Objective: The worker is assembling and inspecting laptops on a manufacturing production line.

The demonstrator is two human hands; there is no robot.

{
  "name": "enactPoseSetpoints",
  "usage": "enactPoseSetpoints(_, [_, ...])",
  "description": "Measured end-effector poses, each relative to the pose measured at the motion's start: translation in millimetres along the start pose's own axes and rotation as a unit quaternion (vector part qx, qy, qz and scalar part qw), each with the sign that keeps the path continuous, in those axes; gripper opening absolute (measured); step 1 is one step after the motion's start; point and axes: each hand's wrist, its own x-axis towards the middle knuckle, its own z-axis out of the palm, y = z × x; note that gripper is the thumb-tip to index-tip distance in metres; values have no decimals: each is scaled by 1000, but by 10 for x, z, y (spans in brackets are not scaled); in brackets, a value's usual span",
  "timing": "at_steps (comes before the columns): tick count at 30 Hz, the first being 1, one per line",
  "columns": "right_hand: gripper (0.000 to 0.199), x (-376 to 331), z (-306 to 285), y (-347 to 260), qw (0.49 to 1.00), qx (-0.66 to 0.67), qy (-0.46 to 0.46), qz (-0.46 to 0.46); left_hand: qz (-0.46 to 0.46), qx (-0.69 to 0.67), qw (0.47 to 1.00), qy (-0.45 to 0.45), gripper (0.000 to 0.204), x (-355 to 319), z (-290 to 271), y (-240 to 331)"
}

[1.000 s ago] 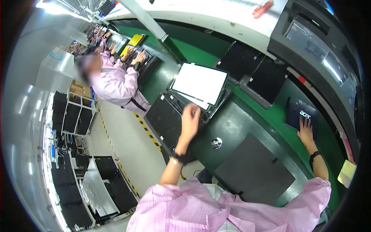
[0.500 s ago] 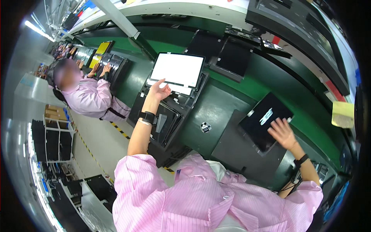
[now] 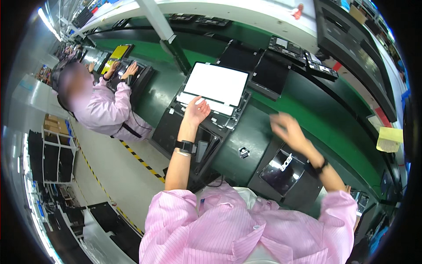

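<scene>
Right hand (image 3: 288, 130): blurred, fingers apart, nothing visible in the grip; raised over the table (image 3: 228, 165). Left hand (image 3: 196, 111): fingers loosely curled, nothing seen pinched; at the near edge of the white panels (image 3: 215, 83) on the left-hand stack, contact not determinable.

Dark display panel (image 3: 281, 172), lit with pale lettering, lies flat on the grey mat (image 3: 305, 188) at the near right. From the right grip it lies toward the wearer, beside and partly behind the right forearm. Its long axis appears to run near left to far right. The right hand is nearer.
</scene>
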Motion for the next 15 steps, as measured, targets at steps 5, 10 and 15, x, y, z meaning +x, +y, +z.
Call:
enactPoseSetpoints(5, [55,1872,847,639,832,404,90,369,88,47,995,-10,32,-104,100,-194])
enactPoseSetpoints(10, [27,2118,1498,685,843,358,279,288,278,222,935,-11,36,-815,-89,-274])
enactPoseSetpoints(15, [17,1332,398,-648,823,402,395,66,580,421,693,70,57,-1692,56,-79])
